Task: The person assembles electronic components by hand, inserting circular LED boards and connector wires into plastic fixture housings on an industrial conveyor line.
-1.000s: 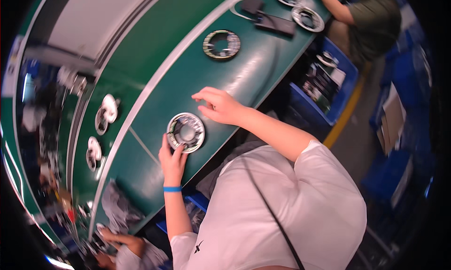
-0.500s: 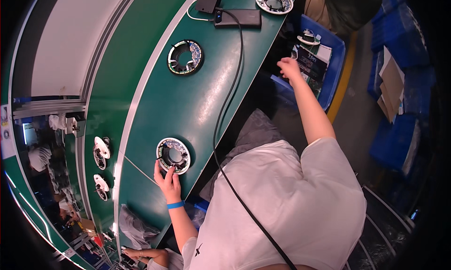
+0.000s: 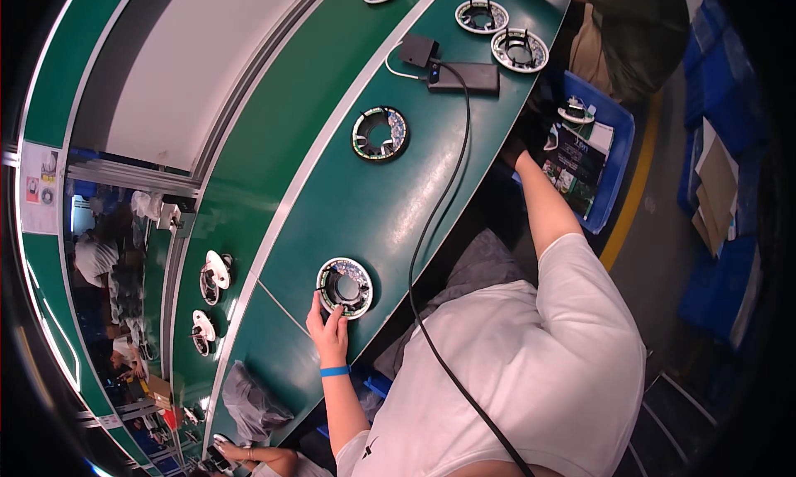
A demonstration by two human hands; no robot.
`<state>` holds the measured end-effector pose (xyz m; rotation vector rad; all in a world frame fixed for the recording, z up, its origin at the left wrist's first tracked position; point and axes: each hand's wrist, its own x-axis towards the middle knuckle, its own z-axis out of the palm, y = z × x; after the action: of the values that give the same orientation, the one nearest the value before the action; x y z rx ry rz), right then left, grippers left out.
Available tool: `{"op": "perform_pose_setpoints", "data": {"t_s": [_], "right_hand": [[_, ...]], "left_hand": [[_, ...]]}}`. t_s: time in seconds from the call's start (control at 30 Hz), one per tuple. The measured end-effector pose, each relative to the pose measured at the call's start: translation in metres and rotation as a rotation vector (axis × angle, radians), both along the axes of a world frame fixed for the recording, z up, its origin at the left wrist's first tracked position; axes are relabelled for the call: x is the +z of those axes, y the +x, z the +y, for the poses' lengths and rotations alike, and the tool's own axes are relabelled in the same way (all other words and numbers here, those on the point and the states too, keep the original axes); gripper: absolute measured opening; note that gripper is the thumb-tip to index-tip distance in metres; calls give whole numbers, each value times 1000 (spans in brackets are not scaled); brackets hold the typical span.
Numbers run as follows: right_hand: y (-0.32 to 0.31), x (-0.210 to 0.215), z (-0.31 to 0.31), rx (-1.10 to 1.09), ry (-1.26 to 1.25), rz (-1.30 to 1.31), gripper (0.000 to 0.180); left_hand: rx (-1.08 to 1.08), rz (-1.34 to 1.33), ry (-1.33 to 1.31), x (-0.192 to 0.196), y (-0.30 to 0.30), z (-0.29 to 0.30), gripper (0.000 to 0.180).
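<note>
The person's left forearm (image 3: pixel 344 406) rises from the lower edge, nearly straight at the wrist (image 3: pixel 335 367), leading to the left hand (image 3: pixel 329 332), whose thumb and fingers (image 3: pixel 316 305) are bent in a grip. Farther to the right, the right forearm (image 3: pixel 547 199) extends forward, angled slightly leftward; the right hand (image 3: pixel 514 152) sits in deep shadow, finger pose indistinct.

Bare counter (image 3: pixel 352 210) lies mid-frame between the dark ring (image 3: pixel 399 132) above and the white-rimmed ring (image 3: pixel 362 273) below, open to pass. A black cable (image 3: pixel 467 120) bars its right side.
</note>
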<state>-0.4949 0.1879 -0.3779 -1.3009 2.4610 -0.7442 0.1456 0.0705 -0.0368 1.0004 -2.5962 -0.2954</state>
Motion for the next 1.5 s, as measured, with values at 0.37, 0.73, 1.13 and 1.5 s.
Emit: {"op": "perform_pose_setpoints", "data": {"t_s": [0.37, 0.73, 1.13, 1.5], "right_hand": [[48, 171, 111, -937, -654, -742, 20], [75, 297, 133, -796, -1169, -694, 18], [100, 384, 106, -694, -1447, -766, 13], [192, 424, 37, -227, -1185, -1251, 10]], "left_hand": [[-10, 272, 167, 1, -6, -10, 84], [-3, 167, 322, -15, -28, -38, 151], [8, 180, 290, -17, -27, -36, 136], [37, 153, 280, -4, -27, -27, 133]]}}
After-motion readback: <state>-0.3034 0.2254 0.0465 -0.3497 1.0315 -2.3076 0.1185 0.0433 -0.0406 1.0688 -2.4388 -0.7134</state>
